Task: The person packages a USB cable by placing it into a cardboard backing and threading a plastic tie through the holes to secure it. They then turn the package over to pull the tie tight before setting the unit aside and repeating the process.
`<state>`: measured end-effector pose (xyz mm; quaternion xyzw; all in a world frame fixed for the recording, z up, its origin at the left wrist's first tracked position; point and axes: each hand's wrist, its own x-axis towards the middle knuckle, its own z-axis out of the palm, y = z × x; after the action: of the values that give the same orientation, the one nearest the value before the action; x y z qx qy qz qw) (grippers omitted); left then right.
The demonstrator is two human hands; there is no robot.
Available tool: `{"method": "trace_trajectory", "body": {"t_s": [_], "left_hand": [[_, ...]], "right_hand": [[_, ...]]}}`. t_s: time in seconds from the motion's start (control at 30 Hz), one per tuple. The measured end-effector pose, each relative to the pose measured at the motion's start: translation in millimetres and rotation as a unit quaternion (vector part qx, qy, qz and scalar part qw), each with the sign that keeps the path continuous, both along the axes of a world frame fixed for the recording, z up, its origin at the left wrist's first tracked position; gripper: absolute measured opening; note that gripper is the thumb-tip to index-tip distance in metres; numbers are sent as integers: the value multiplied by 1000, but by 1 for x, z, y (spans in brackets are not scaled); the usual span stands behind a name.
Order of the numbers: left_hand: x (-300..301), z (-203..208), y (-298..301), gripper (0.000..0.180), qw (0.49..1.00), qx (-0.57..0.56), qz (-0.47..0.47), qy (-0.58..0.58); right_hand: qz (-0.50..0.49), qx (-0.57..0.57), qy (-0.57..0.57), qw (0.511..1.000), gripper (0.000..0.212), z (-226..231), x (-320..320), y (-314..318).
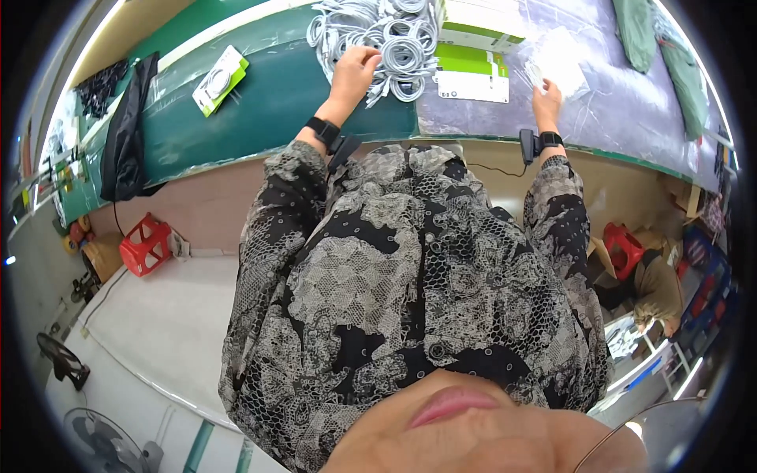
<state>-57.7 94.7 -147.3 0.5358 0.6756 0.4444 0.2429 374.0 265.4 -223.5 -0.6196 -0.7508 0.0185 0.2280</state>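
Reaching past counter [284,88] front edge: left hand [356,75] at cable loops [403,55], right hand [546,100] at clear bags [566,61], grips unclear. Packed cable [218,80] looked done; loops waited.

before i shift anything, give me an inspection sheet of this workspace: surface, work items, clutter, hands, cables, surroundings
Surface: dark green tabletop at left, greyish-purple covering at right
Work items: heap of pale coiled cables; clear plastic packaging; green-and-white cards between them
Clutter: black cloth and a carded coil at left; green cloth bundles at right
Hands: left hand at the heap, right hand at the packaging; grips unclear
Cables: besides the coils, a thin dark wire below the table's front edge
Surroundings: two red stools, a fan, another person at right
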Motion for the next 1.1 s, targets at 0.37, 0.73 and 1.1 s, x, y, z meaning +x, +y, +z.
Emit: {"method": "trace_trajectory", "body": {"t_s": [0.37, 0.73, 1.1], "left_hand": [[10, -24, 33, 27, 966, -203, 20, 159], [17, 46, -20, 11, 815, -114, -41, -567], [49, 84, -55, 35, 807, 2, -105, -581]], "right_hand": [[185, -243, 242, 921, 13, 42, -123, -94], [68, -608, 657, 441, 27, 117, -220, -118], [191, -453, 665, 562, 28, 175, -247, -141]]}}
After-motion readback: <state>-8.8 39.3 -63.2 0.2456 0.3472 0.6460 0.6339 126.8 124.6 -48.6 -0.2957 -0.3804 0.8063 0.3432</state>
